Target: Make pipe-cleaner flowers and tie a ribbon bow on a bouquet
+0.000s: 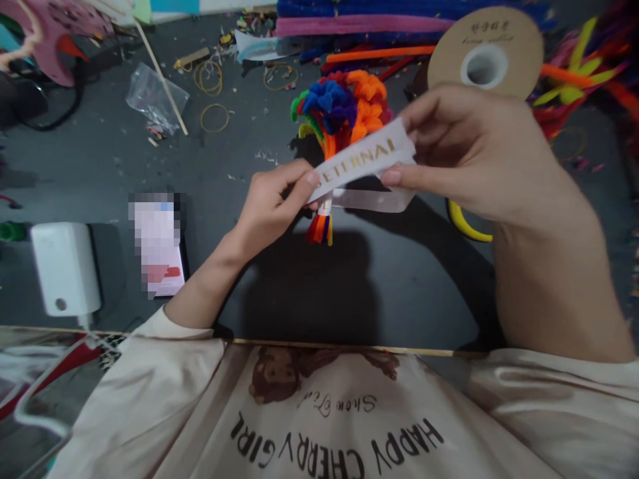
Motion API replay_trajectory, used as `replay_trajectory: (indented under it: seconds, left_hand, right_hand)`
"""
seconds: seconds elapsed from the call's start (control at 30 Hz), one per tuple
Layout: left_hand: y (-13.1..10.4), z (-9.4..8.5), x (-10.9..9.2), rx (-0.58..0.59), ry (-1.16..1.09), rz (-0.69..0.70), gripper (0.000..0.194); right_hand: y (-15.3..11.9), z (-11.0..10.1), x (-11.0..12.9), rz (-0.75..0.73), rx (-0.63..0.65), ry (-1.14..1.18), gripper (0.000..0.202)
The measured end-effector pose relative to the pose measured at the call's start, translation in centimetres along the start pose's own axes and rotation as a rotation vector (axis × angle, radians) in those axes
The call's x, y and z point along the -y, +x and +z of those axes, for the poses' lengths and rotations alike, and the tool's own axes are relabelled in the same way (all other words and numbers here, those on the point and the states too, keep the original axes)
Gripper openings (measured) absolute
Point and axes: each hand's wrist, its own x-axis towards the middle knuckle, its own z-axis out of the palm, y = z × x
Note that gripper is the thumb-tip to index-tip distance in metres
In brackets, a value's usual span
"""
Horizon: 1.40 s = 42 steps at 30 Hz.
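Observation:
A white ribbon (367,158) with gold capital letters is stretched at a slant between my two hands. My left hand (272,206) pinches its lower left end between thumb and fingers. At the upper right end, my right hand (464,146) grips the ribbon with thumb and fingers. A pale loop of ribbon (372,199) hangs below the lettered stretch. Behind it lies a bunch of fuzzy pipe-cleaner flowers (329,100) in blue, orange, red and green. The bunch's cut stem ends (319,229) poke out below a white band; the ribbon hides its middle.
A cardboard ribbon spool (449,50) is behind my right hand. Pipe cleaners (359,26) line the back. To the left are a phone (172,266), a white power bank (67,269), a plastic bag (154,93), a wooden stick (160,70), rubber bands (214,118) and a pink glue gun (54,40).

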Motion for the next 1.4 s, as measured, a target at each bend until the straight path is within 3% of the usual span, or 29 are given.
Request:
replay_trajectory:
  seconds: [0.1,0.27,0.43,0.5,0.6,0.87,1.03,1.13,1.2,1.27,1.4]
  left_hand:
    - [-0.3,0.4,-0.4,-0.056,-0.052,-0.126,0.031]
    - [-0.4,1.0,-0.3,-0.068,0.056,-0.136,0.021]
    - [-0.7,1.2,0.2,0.001,0.125,0.099,0.021]
    - [-0.8,1.3,0.4,0.003,0.145,0.169,0.029]
    - [-0.8,1.7,0.7,0.008,0.173,0.152,0.039]
    - [-1.0,2.2,1.4,0.035,0.268,0.215,0.033]
    - [-1.0,1.9,1.5,0.044,0.106,0.185,0.021]
    - [-0.8,1.7,1.6,0.02,0.045,0.134,0.021]
    - [-0.7,1.5,1.6,0.0,0.04,0.061,0.023]
    - [-0.6,1.5,1.7,-0.008,0.027,0.006,0.024]
    - [-0.5,1.4,1.6,-0.019,-0.049,-0.024,0.025]
  right_hand:
    - [-0.2,0.3,0.7,-0.005,0.013,-0.087,0.034]
    - [-0.2,1.8,2.4,-0.117,0.118,-0.249,0.038]
    - [0.3,3.6,2.5,-0.128,-0.017,-0.472,0.034]
    - [0.6,4.3,2.3,-0.165,-0.031,-0.468,0.029]
    - [0.9,4.8,2.2,-0.188,-0.038,-0.425,0.027]
    - [1.0,5.1,2.1,-0.015,-0.082,-0.419,0.037]
    - [1.0,5.4,2.3,-0.111,-0.082,-0.278,0.037]
    - [0.8,4.8,2.0,-0.123,-0.06,-0.18,0.022]
    - [0.5,4.0,1.5,-0.044,-0.024,-0.15,0.028]
    - [0.3,3.2,0.7,-0.005,0.063,-0.26,0.031]
    - [0.0,2.2,-0.9,-0.14,0.243,-0.566,0.04]
